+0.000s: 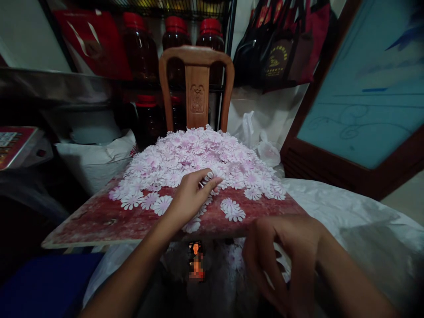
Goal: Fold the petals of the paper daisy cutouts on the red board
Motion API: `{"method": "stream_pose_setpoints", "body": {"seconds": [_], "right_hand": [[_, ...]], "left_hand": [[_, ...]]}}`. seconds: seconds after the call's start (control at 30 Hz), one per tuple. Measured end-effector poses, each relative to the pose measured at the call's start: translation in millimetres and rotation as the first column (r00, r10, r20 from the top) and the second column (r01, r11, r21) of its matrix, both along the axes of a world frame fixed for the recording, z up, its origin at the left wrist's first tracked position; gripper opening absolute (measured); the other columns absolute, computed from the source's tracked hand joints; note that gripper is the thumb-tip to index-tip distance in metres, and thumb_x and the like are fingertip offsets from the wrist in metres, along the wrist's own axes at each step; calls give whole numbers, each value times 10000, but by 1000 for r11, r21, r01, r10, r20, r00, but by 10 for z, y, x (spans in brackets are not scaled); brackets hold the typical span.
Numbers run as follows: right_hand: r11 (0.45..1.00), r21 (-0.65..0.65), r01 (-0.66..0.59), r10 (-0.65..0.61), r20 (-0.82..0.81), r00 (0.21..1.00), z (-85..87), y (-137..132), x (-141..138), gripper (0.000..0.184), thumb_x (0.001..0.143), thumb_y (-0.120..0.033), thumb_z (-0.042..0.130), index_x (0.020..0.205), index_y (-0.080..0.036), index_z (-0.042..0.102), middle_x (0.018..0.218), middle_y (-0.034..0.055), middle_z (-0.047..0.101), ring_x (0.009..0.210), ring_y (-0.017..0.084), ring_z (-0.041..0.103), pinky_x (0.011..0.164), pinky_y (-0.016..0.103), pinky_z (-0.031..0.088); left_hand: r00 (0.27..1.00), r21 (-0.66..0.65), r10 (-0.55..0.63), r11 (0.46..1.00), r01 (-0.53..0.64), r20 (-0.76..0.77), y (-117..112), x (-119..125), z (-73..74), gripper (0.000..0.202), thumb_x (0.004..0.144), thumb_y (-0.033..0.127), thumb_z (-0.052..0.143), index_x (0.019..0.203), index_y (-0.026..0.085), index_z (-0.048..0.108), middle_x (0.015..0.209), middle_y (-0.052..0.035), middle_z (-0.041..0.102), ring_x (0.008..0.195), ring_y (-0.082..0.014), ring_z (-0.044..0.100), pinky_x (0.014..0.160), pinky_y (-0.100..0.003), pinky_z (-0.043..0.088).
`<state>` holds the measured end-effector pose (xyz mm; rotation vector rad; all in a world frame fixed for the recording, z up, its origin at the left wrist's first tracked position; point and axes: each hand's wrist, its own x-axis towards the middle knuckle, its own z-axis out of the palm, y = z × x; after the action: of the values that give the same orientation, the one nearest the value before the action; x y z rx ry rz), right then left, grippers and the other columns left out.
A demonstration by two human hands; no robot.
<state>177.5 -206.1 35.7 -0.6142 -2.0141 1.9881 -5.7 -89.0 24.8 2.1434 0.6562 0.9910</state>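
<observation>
Head view: the left hand (194, 198) lies across the front of a heap of pink-and-white flower cut-outs (195, 159), its fingertips (212, 181) on the blooms, though whether it grips one cannot be made out. The heap sits on a worn red-painted board (99, 221), with loose flowers scattered toward its near edge. The right hand (285, 260), at lower right, is curled just past that edge, its fingers bent over pale, blurred shapes; what they grasp, if anything, I cannot tell, and the bottom frame edge cuts off the wrist area. Behind the heap, at upper middle, stands a carved wooden chair back (197, 88), partly hiding dark bottles with red caps (141, 48). A white plastic bag (265, 148) lies beside the heap at right, above a white sheet (347, 207). Below the board, a small phone (196, 260) shows a pixelated screen, and the far left fades into shadow
</observation>
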Motion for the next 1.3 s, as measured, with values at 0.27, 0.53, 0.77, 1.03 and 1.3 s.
{"method": "stream_pose_setpoints", "body": {"seconds": [0.27, 0.53, 0.77, 1.03, 1.3], "right_hand": [[562, 7, 827, -819, -137, 558, 20, 77, -113, 260, 834, -385, 722, 847, -133, 659, 677, -18, 566, 507, 12, 441, 493, 140, 333], [408, 73, 910, -881, -229, 413, -14, 137, -131, 482, 782, -356, 774, 1197, -214, 576, 720, -51, 532, 526, 39, 464, 494, 163, 380], [328, 72, 942, -925, -180, 336, -70, 144, -117, 310, 726, -347, 802, 890, -133, 650, 648, -31, 541, 502, 34, 423, 473, 167, 296], [236, 63, 970, -958, -153, 243, 45, 95, -53, 234, 730, -346, 716, 760, -133, 624, 615, -11, 517, 519, 64, 426, 518, 196, 323], [594, -125, 795, -801, -184, 569, 59, 15, 15, 472, 881, -382, 480, 482, -133, 519, 642, 51, 512, 601, 106, 498, 593, 231, 399]], "left_hand": [[997, 32, 15, 999, -13, -71, 25, 2, -16, 231, 932, 340, 533, 781, 165, 537, 755, 20, 559, 755, -118, 501, 692, -229, 341], [984, -189, -176, 967, 169, -17, -83, 37, 7, 279, 892, 359, 605, 1123, 234, 509, 744, 52, 608, 638, -99, 504, 649, -227, 371], [977, -209, -211, 955, 212, 25, -127, 31, 25, 283, 920, 363, 578, 1160, 257, 471, 762, 59, 595, 663, -90, 514, 651, -214, 384], [995, -92, -83, 993, 78, -50, 7, 11, 27, 166, 896, 342, 584, 988, 204, 588, 824, 27, 645, 791, -119, 588, 720, -241, 403], [931, 71, 157, 987, -141, -329, 275, -167, -112, 206, 895, 350, 494, 920, 185, 616, 923, -42, 669, 882, -199, 600, 773, -307, 412]]}}
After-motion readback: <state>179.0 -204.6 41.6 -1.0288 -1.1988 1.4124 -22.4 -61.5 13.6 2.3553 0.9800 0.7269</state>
